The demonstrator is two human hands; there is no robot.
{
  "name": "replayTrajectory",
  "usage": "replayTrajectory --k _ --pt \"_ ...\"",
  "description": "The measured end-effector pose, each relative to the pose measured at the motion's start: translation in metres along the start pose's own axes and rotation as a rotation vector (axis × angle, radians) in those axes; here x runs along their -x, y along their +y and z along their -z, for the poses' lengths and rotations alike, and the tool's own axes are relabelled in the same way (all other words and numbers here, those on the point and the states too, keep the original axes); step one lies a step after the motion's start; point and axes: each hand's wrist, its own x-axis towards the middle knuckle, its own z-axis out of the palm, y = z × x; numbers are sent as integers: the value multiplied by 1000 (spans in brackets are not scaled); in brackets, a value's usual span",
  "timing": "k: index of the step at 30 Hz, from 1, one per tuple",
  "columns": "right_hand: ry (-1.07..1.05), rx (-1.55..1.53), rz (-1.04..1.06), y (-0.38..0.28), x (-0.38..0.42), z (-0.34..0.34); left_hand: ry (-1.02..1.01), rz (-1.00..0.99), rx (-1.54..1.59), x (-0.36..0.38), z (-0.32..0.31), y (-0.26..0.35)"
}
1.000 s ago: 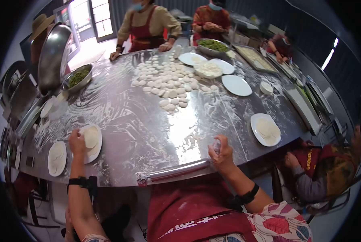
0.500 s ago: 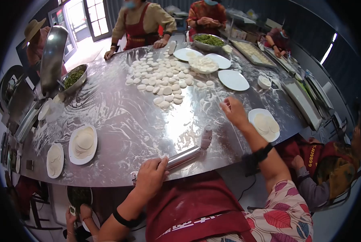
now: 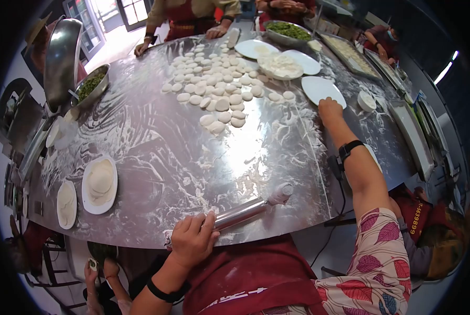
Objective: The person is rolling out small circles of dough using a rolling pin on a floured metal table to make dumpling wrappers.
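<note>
My left hand is wrapped round the near handle of a metal rolling pin, which lies at a slant near the table's front edge. My right hand reaches far forward, its fingers closed at the near rim of an empty white plate. The fingertips are partly hidden there. Left of that plate, many small flattened dough pieces lie spread over the floured metal table. A white plate, mostly hidden behind my right forearm, shows only its edge.
At left, a larger plate and a smaller plate hold round dough wrappers. A bowl of flour, a bowl of green filling and a small white bowl stand farther back. Trays line the right; co-workers surround the table.
My right hand has moved forward and right from above the table to the white plate's rim. My left hand stays on the rolling pin. The view has tilted down slightly.
</note>
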Motion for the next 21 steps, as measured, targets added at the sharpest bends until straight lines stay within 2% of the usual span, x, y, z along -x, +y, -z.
replayTrajectory --k 3,4,8,17,19,21 --pt "-83 92 189 7 -9 -7 6 -6 -4 0 0 0" --pt "2 89 208 8 -7 -9 12 -7 1 1 -2 -1" --pt "26 50 308 8 12 16 34 -5 25 3 -3 -1" --pt "-46 -189 618 -45 162 131 89 -35 56 11 -4 -3" --pt "-221 -274 595 -49 173 162 75 -30 88 13 -4 -6" --pt "-218 -404 573 -43 166 189 60 -43 68 15 1 -7"
